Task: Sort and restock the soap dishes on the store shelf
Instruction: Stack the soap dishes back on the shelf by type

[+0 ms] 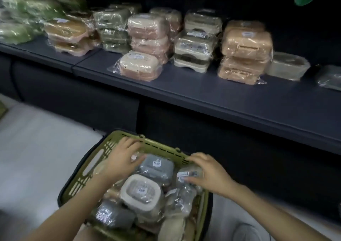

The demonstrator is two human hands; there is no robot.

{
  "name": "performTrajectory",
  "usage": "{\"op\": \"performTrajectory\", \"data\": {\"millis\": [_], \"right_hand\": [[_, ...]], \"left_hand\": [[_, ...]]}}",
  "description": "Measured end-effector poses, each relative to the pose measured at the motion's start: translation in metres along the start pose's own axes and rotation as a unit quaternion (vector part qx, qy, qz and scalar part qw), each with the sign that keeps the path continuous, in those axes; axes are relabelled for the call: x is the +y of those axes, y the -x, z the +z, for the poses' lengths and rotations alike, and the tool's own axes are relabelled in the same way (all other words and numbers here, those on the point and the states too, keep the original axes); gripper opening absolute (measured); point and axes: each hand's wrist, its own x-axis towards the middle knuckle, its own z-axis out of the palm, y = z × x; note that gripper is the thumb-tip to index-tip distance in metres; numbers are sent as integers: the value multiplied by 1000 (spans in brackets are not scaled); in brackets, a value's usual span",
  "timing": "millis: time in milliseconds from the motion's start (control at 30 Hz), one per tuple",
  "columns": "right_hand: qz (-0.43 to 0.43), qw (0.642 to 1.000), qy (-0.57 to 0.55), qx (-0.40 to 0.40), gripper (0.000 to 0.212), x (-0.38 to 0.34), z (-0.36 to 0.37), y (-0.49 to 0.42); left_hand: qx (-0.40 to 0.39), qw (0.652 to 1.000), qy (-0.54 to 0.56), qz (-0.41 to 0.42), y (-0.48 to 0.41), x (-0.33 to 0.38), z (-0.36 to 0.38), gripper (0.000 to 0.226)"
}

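Left hand (pixel 121 159) is lying open, right hand (pixel 208 172) is touching a dish (pixel 185 173), grip I cannot tell, over my full basket (pixel 162 146), while stacks (pixel 245 45) are filling the shelf (pixel 203 93) beyond them.

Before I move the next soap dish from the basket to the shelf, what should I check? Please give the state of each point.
1. Left hand grips a dish: not ok, its fingers lie straight beside the grey dish.
2. Right hand grips the wrapped dish under it: cannot tell.
3. Free space at the front of the shelf: ok.
4. Where grey ones belong on it: cannot tell, blurred.
5. Basket holds stock: ok.
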Motion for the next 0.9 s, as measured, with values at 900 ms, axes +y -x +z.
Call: {"op": "performTrajectory", "data": {"millis": [900], "right_hand": [[36, 999, 8, -24, 73, 0, -10, 29]], "left_hand": [[-391, 916, -87, -24, 47, 15, 25, 97]]}}
